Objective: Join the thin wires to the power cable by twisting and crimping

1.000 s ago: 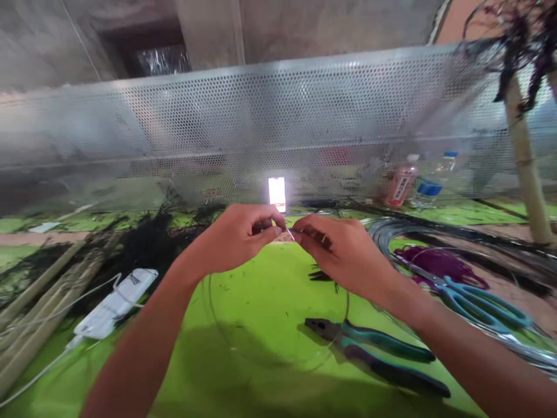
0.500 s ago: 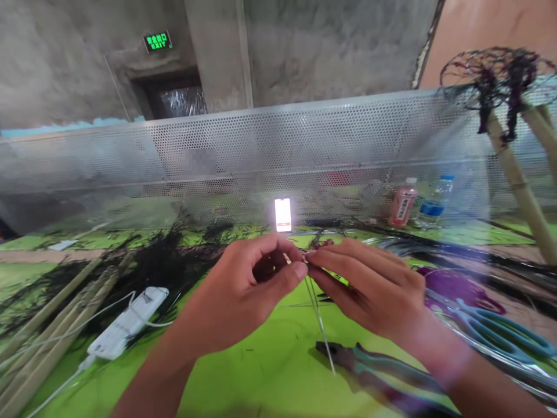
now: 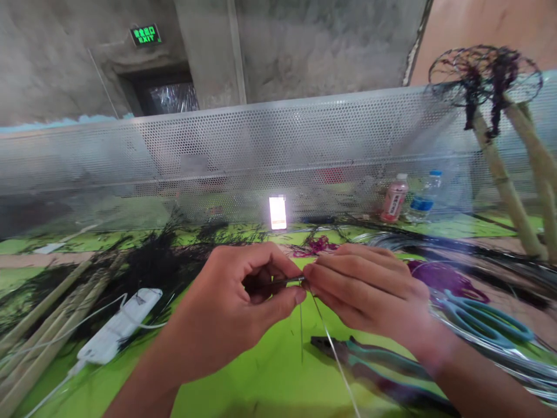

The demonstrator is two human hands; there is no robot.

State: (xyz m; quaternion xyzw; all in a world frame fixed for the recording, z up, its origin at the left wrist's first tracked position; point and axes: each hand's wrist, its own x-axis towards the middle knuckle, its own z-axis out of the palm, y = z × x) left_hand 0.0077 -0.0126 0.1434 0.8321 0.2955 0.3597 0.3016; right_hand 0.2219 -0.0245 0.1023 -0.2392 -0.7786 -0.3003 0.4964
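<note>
a thin silvery wire (image 3: 334,348) slants down from pinched fingertips above a bright green tabletop (image 3: 226,389), its upper end meeting a slim dark strip (image 3: 287,281) held nearly level at the center of the scene. the left hand (image 3: 243,296) arches over the strip, thumb and index finger closed on its tip, the remaining fingers curled inward and partly hidden. the right hand (image 3: 369,284) comes in from the other side, back turned up, its fingers laid flat together and gripping the wire where it meets the strip; its thumb is mostly out of sight. the fingertips of the two hands all but touch, and both forearms angle in from the lower corners.

below the right hand, a pair of pliers (image 3: 350,355) lies on the tabletop, partly behind the forearm. blue-handled scissors (image 3: 455,305) rest farther right, near purple yarn (image 3: 452,281) and a coil of wire (image 3: 517,371). to the left sit a white power strip (image 3: 120,325) and pale poles (image 3: 52,319). beyond the hands, a lit phone (image 3: 277,212) stands upright before a perforated metal screen (image 3: 270,139), two bottles (image 3: 395,200) to its right.
</note>
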